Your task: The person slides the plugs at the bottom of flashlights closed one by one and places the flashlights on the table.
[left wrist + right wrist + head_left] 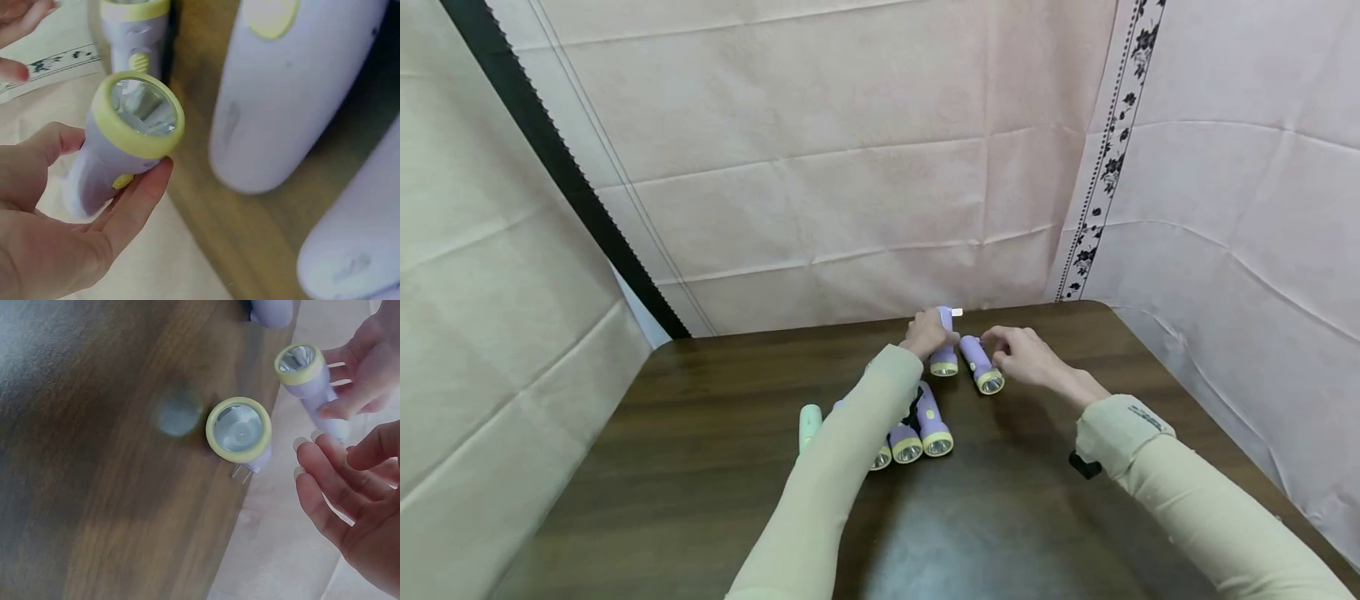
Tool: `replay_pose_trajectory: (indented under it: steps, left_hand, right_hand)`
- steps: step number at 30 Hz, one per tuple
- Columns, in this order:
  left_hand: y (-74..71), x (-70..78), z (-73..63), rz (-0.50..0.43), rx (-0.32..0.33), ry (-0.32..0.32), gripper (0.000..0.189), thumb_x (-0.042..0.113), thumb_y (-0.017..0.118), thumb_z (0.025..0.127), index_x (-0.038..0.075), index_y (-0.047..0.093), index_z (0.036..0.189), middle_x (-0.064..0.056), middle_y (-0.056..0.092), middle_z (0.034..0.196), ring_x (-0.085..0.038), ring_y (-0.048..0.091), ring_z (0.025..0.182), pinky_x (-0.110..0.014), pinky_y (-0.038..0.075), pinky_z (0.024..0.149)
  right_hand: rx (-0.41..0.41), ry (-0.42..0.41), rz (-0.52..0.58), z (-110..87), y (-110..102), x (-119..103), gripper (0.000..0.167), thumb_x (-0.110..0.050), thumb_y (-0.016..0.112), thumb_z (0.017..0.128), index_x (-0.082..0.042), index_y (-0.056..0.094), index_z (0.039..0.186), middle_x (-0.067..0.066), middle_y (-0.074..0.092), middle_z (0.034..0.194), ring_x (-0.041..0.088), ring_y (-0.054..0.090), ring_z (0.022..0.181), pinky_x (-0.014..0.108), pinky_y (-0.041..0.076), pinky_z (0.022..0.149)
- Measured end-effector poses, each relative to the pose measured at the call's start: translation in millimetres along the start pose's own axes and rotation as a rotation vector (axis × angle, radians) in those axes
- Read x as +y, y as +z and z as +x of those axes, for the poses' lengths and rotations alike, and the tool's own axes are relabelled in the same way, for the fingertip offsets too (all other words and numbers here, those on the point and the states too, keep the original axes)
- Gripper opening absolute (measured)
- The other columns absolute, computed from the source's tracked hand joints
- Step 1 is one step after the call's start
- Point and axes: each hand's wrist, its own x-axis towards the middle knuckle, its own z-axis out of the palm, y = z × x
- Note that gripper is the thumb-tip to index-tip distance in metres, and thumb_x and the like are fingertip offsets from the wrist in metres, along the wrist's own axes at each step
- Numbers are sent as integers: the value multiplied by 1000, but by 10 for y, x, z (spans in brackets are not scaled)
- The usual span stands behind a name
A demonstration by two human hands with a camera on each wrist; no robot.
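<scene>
My left hand (pixel 925 332) grips a purple flashlight (pixel 94 172) with a yellow rim and yellow switch, thumb on one side and fingers on the other. A small white piece (pixel 957 312) shows at that flashlight's far end. Just right of it, a second purple flashlight (pixel 977 358) lies on the table; in the right wrist view two metal prongs (pixel 242 474) stick out from its side. Beside this second flashlight is my right hand (pixel 1026 354), its fingers loosely bent and holding nothing (pixel 350 494).
Several more purple flashlights (pixel 931 417) lie side by side nearer me, partly hidden by my left sleeve. A mint-green object (pixel 809 425) lies left of that sleeve. The brown wooden table (pixel 700 483) meets hanging pale cloth (pixel 850 208) at its back edge.
</scene>
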Motion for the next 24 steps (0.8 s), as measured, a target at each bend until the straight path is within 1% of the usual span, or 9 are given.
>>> replay_pose_trajectory:
  steps: [3,6,8,10,14,18,20,24]
  left_hand:
    - [-98,1,-8,-6,25,66,35,27,74,78,6,60,100,-10,65,94,-25,64,84,-35,52,73]
    - [-161,-22,-7,-8,46,117,31,24,75,75,7,59,95,-8,65,87,-23,62,77,-34,51,67]
    - [-181,-52,-14,-15,62,154,32,23,76,75,7,59,97,-8,65,87,-23,63,78,-34,52,69]
    - [-176,-98,-26,-14,74,184,36,22,77,74,6,59,101,-9,66,92,-24,64,84,-35,52,73]
    - [-129,-208,-73,7,63,231,47,21,77,75,7,56,114,-9,67,104,-26,65,96,-37,53,83]
    - [-104,-288,-120,28,52,273,53,18,78,74,7,55,121,-10,67,109,-27,65,99,-37,53,85]
    - [-108,-307,-134,15,55,304,56,16,78,73,8,54,123,-11,67,109,-27,65,99,-37,53,85]
    - [-125,-310,-143,-5,64,374,53,12,78,73,8,55,121,-12,67,109,-27,65,99,-38,53,85]
  right_hand:
    - [4,-2,14,3,-27,-27,44,2,50,81,0,58,124,11,69,76,9,57,60,27,46,60]
    - [17,-26,13,7,-49,-64,50,3,50,81,-1,54,130,10,69,75,8,58,60,27,46,61]
    - [29,-48,5,11,-52,-85,54,4,50,81,-3,52,134,7,68,71,9,57,59,27,46,60]
    - [35,-65,-6,11,-41,-102,57,5,51,80,-4,50,136,4,67,70,9,55,58,28,45,60]
    - [18,-78,-22,1,4,-130,60,4,52,80,-5,47,140,3,66,71,9,54,59,28,44,59]
    - [7,-94,-36,5,39,-168,64,2,54,80,-6,44,143,4,66,73,9,53,60,27,44,59]
    - [14,-103,-43,18,47,-188,66,1,55,79,-7,43,143,3,66,74,9,53,60,27,43,59]
    - [18,-121,-55,49,41,-222,69,2,55,78,-8,42,145,1,64,73,9,51,60,27,43,59]
